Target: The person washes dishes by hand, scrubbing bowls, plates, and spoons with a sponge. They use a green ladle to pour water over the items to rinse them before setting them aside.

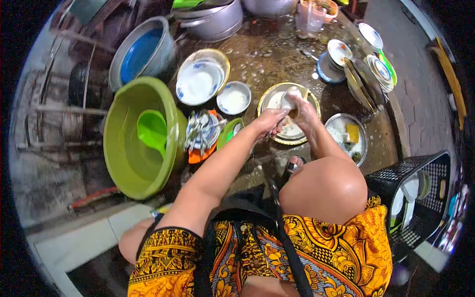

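Observation:
My left hand [272, 122] and my right hand [303, 112] are close together above a white basin with a gold rim [265, 97]. My right hand is closed around a small white, soapy object [292, 96], rounded like a cup; its exact kind does not show. The fingers of my left hand are curled just beside it, and what they hold, if anything, is hidden. Right of the basin, a metal bowl [338, 129] holds suds and a yellow sponge [352, 133]. Left of my hands, a plate of spoons [203, 129] rests beside a small green bowl [228, 132].
A large green tub [111, 143] with a bright green scoop [151, 129] stands at left. Flowered basins [200, 81] and a small white bowl [233, 98] lie ahead. Pots [215, 22] stand behind, stacked plates [339, 52] at right, a black crate [420, 198] near my knee.

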`<state>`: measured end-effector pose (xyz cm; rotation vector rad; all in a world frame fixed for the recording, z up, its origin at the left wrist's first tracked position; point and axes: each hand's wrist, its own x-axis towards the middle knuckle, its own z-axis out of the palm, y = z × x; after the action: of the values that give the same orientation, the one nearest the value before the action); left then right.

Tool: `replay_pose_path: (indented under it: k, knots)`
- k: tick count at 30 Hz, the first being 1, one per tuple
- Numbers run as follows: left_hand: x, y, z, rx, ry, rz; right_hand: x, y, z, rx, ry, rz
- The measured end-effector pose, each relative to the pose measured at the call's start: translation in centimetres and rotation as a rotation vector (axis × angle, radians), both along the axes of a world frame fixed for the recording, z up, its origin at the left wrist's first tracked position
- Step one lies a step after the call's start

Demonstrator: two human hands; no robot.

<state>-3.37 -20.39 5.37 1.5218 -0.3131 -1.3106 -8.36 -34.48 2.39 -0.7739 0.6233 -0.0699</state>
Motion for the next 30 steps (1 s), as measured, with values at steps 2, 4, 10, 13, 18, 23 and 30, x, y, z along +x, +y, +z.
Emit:
replay_pose_path:
  k: [2,4,10,13,18,23,30]
  knots:
    - [-0.5,1.2,-0.2,-0.075,0.103,-0.051,0.0,0.8,1.3,-0.072,0.015,-0.075]
    - [-1.6,2.5,-1.0,-0.216,0.216,-0.002,-0.5,1.1,1.3,-0.030,0.020,-0.038]
    - [-2.1,4.9,-3.5,-0.320,0.310,0.140,-0.8,0.7,-1.7,-0.879,0.140,0.097]
    - [-1.8,5.6,-4.2,-0.287,0.251,0.224,-0.6,2.5,0.7,-0.885,0.107,-0.086]
    - [-1.9,4.8,-4.7,-0.362,0.521,0.279,-0.3,6.5,-1.0,-1.274,-0.092,0.440]
    - [-2.2,6.0,-4.9,-0.089,-1.061,-0.065,1.6,3.3,-0.6,-1.613,0.364,0.582]
    - [-1.1,9.2,-4.5,0.167,-1.289,-0.409,-0.4,0.6,-4.8,-1.424,0.278,1.035]
